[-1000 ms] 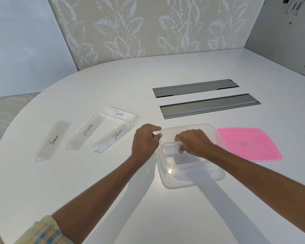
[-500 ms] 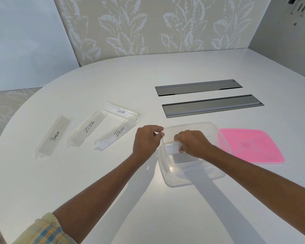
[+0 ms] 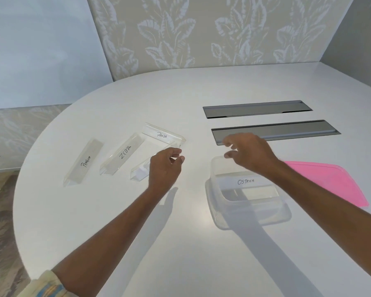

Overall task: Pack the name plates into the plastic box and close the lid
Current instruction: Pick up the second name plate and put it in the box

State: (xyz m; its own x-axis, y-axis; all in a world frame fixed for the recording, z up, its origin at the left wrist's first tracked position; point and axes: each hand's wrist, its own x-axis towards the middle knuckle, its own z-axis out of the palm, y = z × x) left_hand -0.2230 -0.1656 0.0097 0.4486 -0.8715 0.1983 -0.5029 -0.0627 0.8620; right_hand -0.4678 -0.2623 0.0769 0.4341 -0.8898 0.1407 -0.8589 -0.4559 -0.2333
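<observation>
A clear plastic box (image 3: pixel 221 219) stands on the white table, and a name plate marked OSTRICH (image 3: pixel 245 182) lies inside it. To its left lie several clear name plates: PENGUIN (image 3: pixel 84 162), ZEBRA (image 3: pixel 122 155), PANDA (image 3: pixel 162 135), and one more (image 3: pixel 140 171) partly hidden under my left hand. My left hand (image 3: pixel 165 166) hovers over that plate with fingers curled and apart, holding nothing. My right hand (image 3: pixel 248 153) is raised above the box's far rim, fingers spread and blurred. The pink lid (image 3: pixel 330 181) lies flat to the right of the box.
Two grey metal cable hatches (image 3: pixel 257 109) (image 3: pixel 287 130) are set into the table (image 3: pixel 116 221) behind the box. The table's rounded edge curves along the left. A leaf-patterned wall panel stands behind the table.
Both hands have let go of the OSTRICH plate, which now rests in the box. My left hand moved left over the plate beside the box; my right hand lifted up and back.
</observation>
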